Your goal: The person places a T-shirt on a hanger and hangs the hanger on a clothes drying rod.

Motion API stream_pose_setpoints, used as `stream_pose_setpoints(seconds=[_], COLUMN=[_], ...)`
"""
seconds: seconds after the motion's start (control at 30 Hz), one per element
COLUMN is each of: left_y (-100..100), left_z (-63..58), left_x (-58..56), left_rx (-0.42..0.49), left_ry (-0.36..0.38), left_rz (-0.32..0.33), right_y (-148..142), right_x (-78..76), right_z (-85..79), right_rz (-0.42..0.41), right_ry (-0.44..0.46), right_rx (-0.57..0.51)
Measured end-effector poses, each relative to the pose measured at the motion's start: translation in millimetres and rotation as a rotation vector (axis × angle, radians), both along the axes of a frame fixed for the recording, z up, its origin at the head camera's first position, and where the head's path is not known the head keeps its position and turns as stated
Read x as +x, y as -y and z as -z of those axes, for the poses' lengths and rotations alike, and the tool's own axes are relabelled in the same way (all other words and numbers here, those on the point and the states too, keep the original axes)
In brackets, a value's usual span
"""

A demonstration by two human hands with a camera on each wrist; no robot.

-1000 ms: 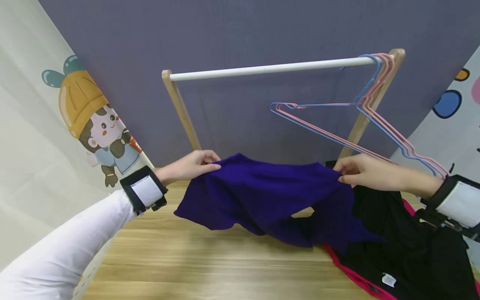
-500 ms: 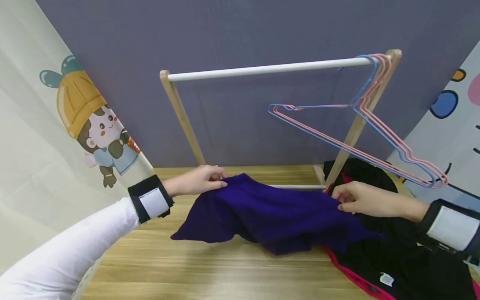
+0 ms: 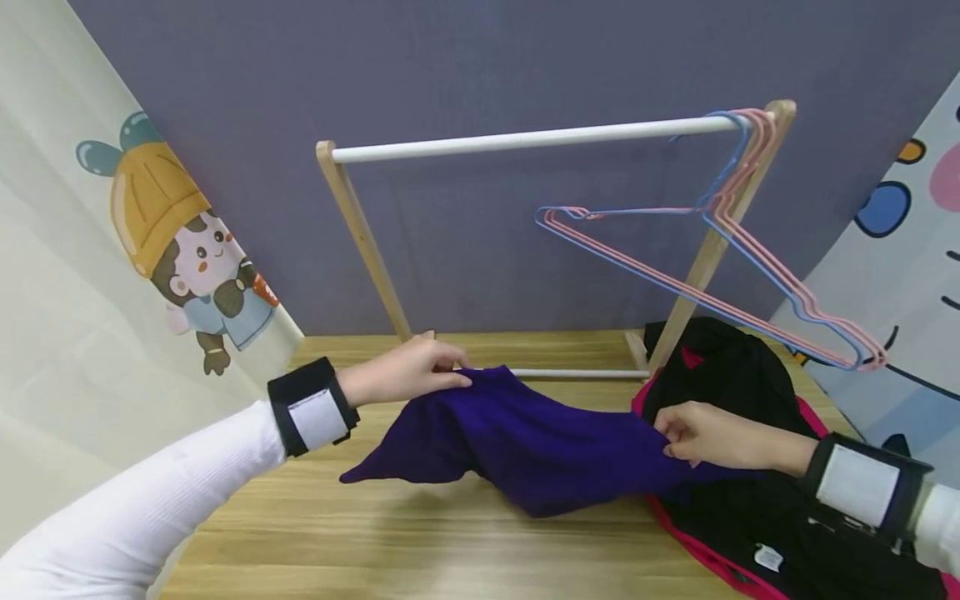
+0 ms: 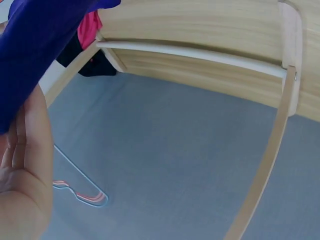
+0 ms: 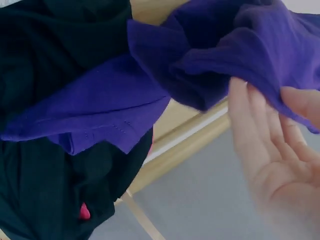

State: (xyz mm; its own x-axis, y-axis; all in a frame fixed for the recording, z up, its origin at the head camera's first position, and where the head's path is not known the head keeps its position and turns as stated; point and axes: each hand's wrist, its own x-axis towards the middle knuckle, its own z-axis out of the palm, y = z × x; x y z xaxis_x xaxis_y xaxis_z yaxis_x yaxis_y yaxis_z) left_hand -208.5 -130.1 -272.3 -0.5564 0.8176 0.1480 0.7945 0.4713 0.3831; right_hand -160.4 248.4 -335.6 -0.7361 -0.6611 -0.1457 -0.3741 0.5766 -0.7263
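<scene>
A purple shirt (image 3: pixel 555 450) hangs loosely between my two hands, low over the wooden table. My left hand (image 3: pixel 408 367) pinches its upper left edge between thumb and fingers. On the other side, my right hand (image 3: pixel 720 433) pinches the upper right edge. In the left wrist view, the shirt (image 4: pixel 35 50) covers the fingertips of the left hand (image 4: pixel 25 175). The right wrist view has the right hand's thumb over the shirt's edge, and a stitched, sleeve-like part (image 5: pixel 100 100) lying on black cloth.
Behind the shirt stands a rack with a white rail (image 3: pixel 525 143) and wooden posts. Blue and pink hangers (image 3: pixel 705 212) hang at the rail's right end. A black garment with red edging (image 3: pixel 825 508) lies on the table (image 3: pixel 337 533) at the right.
Both hands have moved down with the shirt, the left also slightly right and the right slightly left. The shirt now sags lower, and the rack's lower bar shows behind it.
</scene>
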Motion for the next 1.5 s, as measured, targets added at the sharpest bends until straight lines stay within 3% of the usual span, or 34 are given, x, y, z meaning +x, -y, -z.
stream_pose_setpoints(seconds=[0.1,0.2,0.33,0.43,0.63,1.0,1.27,1.37,1.5], left_y=[-1.4,-1.8,-1.1,-0.4,0.1,0.1,1.7,2.6,4.2], left_z=[-2.6,-3.4,-3.4,-4.0,-5.2,-6.1,-5.0,-4.9,-4.7], left_x=[1.0,1.6,3.0,4.3,5.5,6.7,7.7,8.2,8.4], left_rx=[-0.029,-0.056,-0.079,-0.089,-0.096,-0.097,-0.09,-0.094,-0.106], left_ry=[0.032,0.06,0.089,0.123,0.137,0.158,0.152,0.151,0.16], left_rz=[0.008,0.01,0.01,0.001,-0.002,0.01,0.026,0.031,0.031], right_y=[0.2,-1.6,-10.6,-19.7,-32.4,-33.2,-27.4,-26.9,-26.9], right_x=[-4.4,-9.6,-17.4,-25.3,-39.6,-62.9,-73.4,-76.2,-79.0], right_z=[-11.8,-37.2,-74.9,-97.1,-116.3,-114.6,-114.1,-115.8,-120.9], right_rz=[0.023,0.112,0.309,0.439,0.573,0.604,0.69,0.683,0.681], right_ry=[-0.077,-0.321,-0.687,-0.814,-0.841,-0.752,-0.835,-0.855,-0.678], right_rx=[0.026,0.073,0.158,0.198,0.281,0.359,0.288,0.25,0.079])
